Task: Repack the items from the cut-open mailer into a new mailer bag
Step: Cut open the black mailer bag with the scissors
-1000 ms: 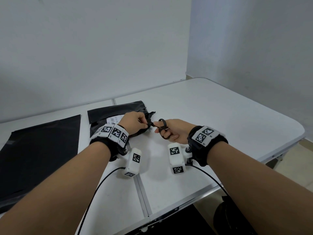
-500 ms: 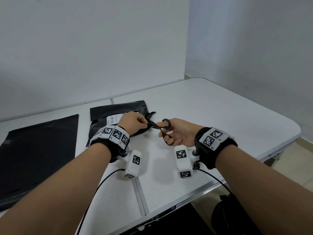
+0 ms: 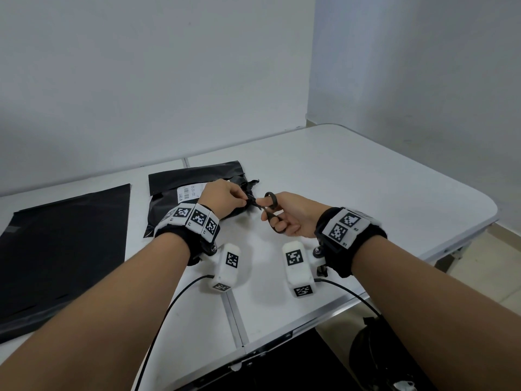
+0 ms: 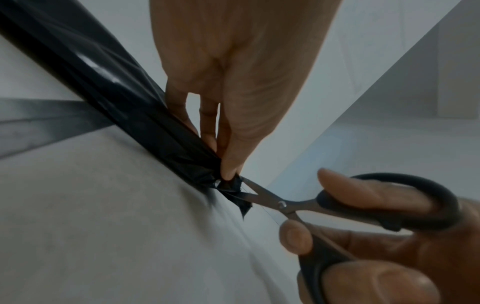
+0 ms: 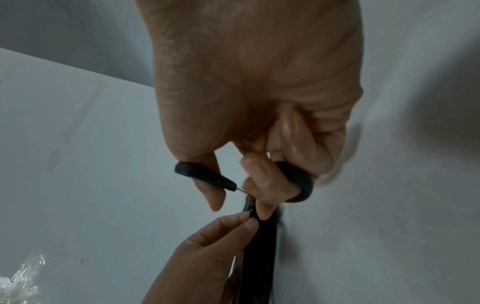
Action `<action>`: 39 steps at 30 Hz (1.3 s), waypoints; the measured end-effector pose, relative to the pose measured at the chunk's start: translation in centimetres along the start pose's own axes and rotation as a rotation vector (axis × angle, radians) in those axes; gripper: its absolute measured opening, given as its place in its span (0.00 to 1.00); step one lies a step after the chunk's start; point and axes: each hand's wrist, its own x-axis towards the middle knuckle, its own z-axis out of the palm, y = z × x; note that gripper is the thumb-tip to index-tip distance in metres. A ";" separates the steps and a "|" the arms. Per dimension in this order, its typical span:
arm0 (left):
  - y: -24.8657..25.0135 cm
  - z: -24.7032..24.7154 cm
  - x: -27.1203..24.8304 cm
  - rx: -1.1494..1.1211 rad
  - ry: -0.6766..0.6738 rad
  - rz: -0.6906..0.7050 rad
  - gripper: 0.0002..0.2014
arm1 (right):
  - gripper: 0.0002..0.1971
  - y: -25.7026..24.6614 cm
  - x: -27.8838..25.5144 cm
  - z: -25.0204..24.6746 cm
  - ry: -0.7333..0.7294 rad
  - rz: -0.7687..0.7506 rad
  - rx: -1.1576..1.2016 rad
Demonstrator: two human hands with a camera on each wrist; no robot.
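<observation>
Near the counter's [image 3: 366, 176] left edge a flat new mailer [image 3: 62, 249] lies; beside it, toward the back edge, sits our labelled black mailer [image 3: 169, 182]. Our left hand [image 3: 222, 200] pinches its bunched corner, and our right hand [image 3: 293, 215] grips scissors [image 3: 270, 213], blades parted around that corner.

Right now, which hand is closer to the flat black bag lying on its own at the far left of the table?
Left. The left hand pinches the labelled mailer right beside the flat black bag; the right hand, holding scissors, is farther right.
</observation>
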 end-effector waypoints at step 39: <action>-0.5 -0.1 0.1 -0.046 -0.023 0.000 0.05 | 0.17 0.0 1.2 0.9 -0.013 -0.025 0.053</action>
